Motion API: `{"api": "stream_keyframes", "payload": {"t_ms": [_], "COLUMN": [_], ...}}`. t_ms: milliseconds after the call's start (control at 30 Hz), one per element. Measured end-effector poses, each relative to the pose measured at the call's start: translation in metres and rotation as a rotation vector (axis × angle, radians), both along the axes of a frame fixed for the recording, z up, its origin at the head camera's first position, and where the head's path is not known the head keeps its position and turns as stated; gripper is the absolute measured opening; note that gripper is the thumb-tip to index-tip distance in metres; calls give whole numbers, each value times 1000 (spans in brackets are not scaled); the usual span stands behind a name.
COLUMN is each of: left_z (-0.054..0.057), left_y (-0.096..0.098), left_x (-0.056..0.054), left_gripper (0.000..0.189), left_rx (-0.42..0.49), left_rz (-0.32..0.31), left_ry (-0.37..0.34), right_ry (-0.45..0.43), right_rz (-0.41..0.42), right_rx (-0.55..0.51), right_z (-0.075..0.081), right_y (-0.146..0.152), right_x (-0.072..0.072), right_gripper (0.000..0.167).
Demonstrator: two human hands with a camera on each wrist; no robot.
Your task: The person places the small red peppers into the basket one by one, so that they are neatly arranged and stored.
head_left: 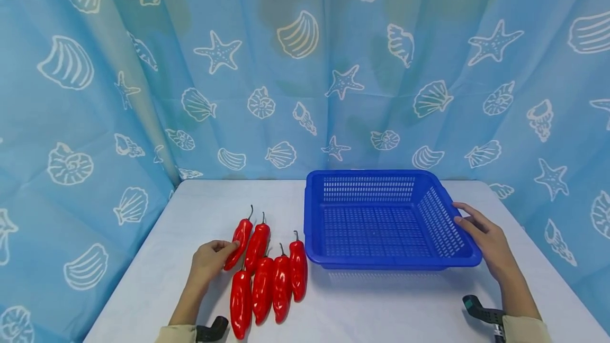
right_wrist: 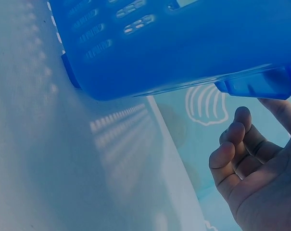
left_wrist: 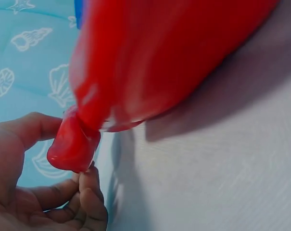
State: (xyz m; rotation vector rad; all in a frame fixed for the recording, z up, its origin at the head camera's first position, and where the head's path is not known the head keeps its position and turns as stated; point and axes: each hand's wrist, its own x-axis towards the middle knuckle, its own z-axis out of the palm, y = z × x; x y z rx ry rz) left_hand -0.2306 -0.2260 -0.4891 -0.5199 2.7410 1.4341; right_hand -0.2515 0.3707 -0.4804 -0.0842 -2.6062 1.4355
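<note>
At the left end of a cluster of red chili peppers, my left hand (head_left: 209, 259) pinches one red chili pepper (head_left: 242, 234) between thumb and fingers. Its blunt tip (left_wrist: 72, 147) shows between them in the left wrist view, where a large blurred red shape fills the top. The other peppers (head_left: 281, 287), several of them, lie close together beside it, stems pointing away. A blue plastic basket (head_left: 381, 266) with slotted walls stands right of the peppers, nothing in it. My right hand (head_left: 487, 237) touches its right rim; the other fingers (right_wrist: 222, 155) bend loosely below the rim, holding nothing.
A white-covered table (head_left: 362, 311) bears everything. Behind it and at both sides hangs a blue curtain (head_left: 295, 89) printed with shells and starfish. Black wrist mounts (head_left: 483, 312) sit on both forearms near the front.
</note>
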Motion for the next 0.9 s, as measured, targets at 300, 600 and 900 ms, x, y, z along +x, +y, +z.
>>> {"api": "stream_keyframes", "payload": {"t_ms": [300,600,900], "left_z": [14,21,30], "left_y": [2,6,15], "left_x": [4,6,6], "left_gripper": [60,64,66], "left_rx": [77,101,148], "left_rz": [23,16,12], "left_ry": [2,10,48], "right_ry": [8,-4,-21], "right_rz": [-5,-8,3], "right_rx": [2,14,-3], "right_z": [-1,-4,-3], "right_y": [3,1,1], "right_x": [-1,-3,-3], "right_gripper": [61,61,64]}}
